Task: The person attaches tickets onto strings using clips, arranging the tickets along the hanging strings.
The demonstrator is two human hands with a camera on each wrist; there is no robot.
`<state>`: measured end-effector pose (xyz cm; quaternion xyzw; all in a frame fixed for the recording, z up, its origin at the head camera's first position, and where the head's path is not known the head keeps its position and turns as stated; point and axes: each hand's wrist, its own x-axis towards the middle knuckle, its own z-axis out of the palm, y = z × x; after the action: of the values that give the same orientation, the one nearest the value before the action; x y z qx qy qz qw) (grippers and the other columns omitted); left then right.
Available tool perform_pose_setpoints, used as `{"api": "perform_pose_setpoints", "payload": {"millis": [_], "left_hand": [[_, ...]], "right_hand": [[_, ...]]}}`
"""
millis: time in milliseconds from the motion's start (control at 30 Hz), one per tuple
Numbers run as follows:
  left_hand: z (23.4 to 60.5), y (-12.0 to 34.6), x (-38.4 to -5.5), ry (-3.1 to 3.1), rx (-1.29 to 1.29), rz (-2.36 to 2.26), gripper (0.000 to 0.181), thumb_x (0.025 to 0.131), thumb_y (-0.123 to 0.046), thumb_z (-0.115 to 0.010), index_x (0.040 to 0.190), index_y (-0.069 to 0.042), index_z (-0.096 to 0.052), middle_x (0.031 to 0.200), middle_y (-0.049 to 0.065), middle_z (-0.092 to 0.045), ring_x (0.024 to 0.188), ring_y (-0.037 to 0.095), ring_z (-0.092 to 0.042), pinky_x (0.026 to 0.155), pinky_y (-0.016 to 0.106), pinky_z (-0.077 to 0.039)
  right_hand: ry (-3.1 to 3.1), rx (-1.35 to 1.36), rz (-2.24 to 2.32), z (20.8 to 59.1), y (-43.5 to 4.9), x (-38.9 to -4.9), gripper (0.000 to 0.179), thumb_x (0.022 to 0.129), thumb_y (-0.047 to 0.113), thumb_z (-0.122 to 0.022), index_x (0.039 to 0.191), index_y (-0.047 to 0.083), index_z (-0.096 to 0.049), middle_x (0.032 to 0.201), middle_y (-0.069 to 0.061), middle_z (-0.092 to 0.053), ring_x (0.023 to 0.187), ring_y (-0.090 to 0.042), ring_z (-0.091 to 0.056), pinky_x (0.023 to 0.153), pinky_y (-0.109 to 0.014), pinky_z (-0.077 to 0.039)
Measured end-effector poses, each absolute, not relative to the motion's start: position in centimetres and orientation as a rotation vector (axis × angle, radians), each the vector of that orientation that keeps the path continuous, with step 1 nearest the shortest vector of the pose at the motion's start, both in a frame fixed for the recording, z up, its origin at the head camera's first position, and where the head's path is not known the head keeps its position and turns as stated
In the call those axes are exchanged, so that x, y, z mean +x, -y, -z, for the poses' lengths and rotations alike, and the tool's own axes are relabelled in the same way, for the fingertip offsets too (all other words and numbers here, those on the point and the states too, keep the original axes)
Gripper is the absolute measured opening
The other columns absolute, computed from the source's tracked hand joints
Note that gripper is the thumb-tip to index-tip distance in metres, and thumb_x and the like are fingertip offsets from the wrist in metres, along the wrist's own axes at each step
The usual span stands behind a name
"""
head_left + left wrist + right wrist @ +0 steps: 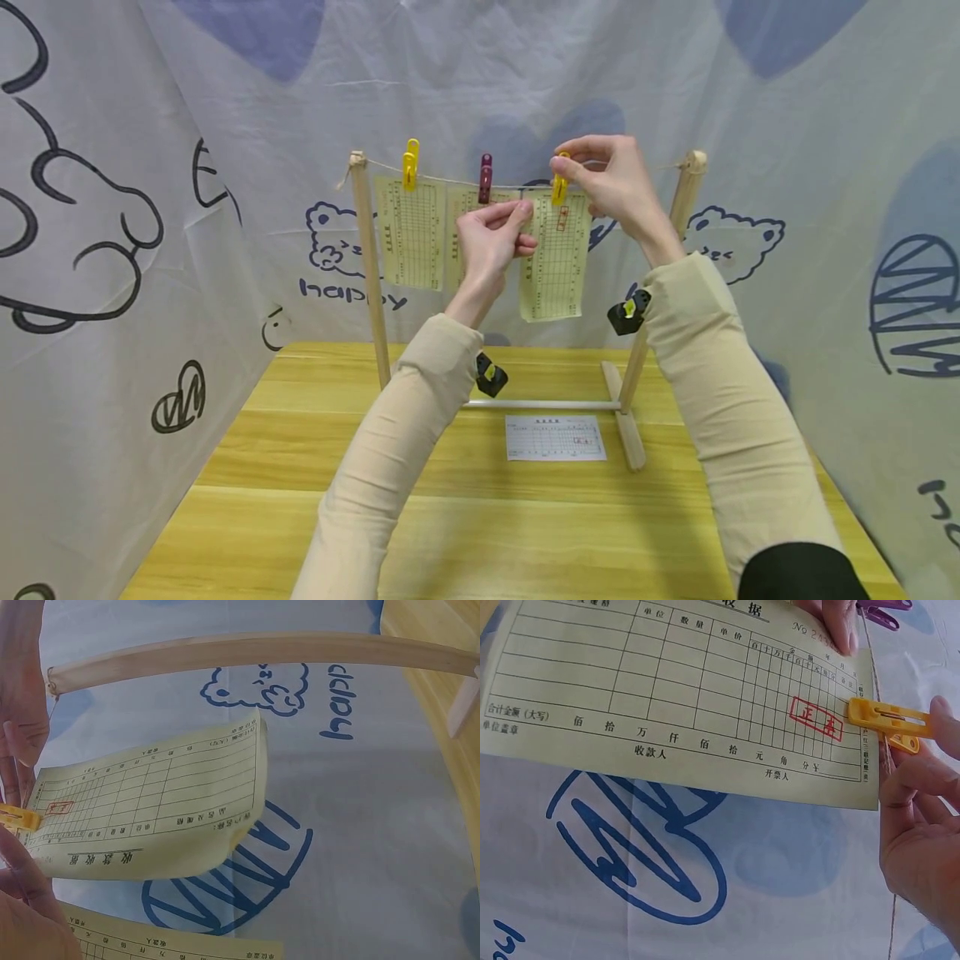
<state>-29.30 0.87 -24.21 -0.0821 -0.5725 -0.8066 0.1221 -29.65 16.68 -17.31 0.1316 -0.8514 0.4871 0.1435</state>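
A pale yellow receipt slip (553, 267) with a red stamp hangs lengthwise at the right part of a thin string (891, 915). My left hand (491, 237) pinches its upper left corner between thumb and fingers. At its top edge my right hand (618, 179) holds a yellow clothespin (889, 720) by its handle end, thumb on one side and fingers on the other. The clothespin's jaws overlap the slip's edge beside the stamp and lie across the string. In the left wrist view the slip (150, 802) bows outward, its lower end free.
A wooden frame (371, 275) carries the string. Further left, another yellow clothespin (410, 165) and a dark red one (486, 177) hold two more slips, one partly behind my left hand. A white printed sheet (555, 437) lies on the wooden table (525, 525). A patterned cloth (420, 75) hangs behind.
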Motion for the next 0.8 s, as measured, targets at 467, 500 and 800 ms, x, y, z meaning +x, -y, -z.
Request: {"api": "perform_pose_setpoints", "payload": {"millis": [467, 500, 800], "left_hand": [[24.64, -0.68, -29.13, 1.677, -0.246, 2.307, 0.025, 0.090, -0.002, -0.073, 0.112, 0.010, -0.070, 0.105, 0.032, -0.072, 0.043, 0.005, -0.061, 0.047, 0.021, -0.057], [24.64, -0.66, -29.11, 1.676, -0.254, 2.298, 0.025, 0.090, -0.002, -0.074, 0.111, 0.010, -0.070, 0.104, 0.032, -0.072, 0.043, 0.005, -0.061, 0.047, 0.022, -0.057], [25.17, -0.12, -28.58, 1.715, -0.342, 2.147, 0.024, 0.091, -0.002, -0.072, 0.113, 0.007, -0.072, 0.103, 0.029, -0.074, 0.044, 0.005, -0.062, 0.049, 0.026, -0.059]], "right_hand": [[2.465, 0.390, -1.448, 17.41, -16.74, -29.71, 0.045, 0.097, 0.039, -0.066, 0.132, 0.011, -0.065, 0.115, 0.002, -0.069, 0.116, -0.018, -0.065, 0.046, -0.021, -0.042], [2.465, 0.393, -1.447, 17.43, -16.75, -29.71, 0.045, 0.097, 0.039, -0.066, 0.132, 0.011, -0.065, 0.116, 0.002, -0.069, 0.116, -0.018, -0.064, 0.046, -0.021, -0.042], [2.415, 0.456, -1.504, 17.59, -16.94, -29.75, 0.046, 0.096, 0.032, -0.070, 0.134, 0.008, -0.062, 0.111, 0.001, -0.068, 0.090, -0.010, -0.064, 0.041, -0.021, -0.039]]}}
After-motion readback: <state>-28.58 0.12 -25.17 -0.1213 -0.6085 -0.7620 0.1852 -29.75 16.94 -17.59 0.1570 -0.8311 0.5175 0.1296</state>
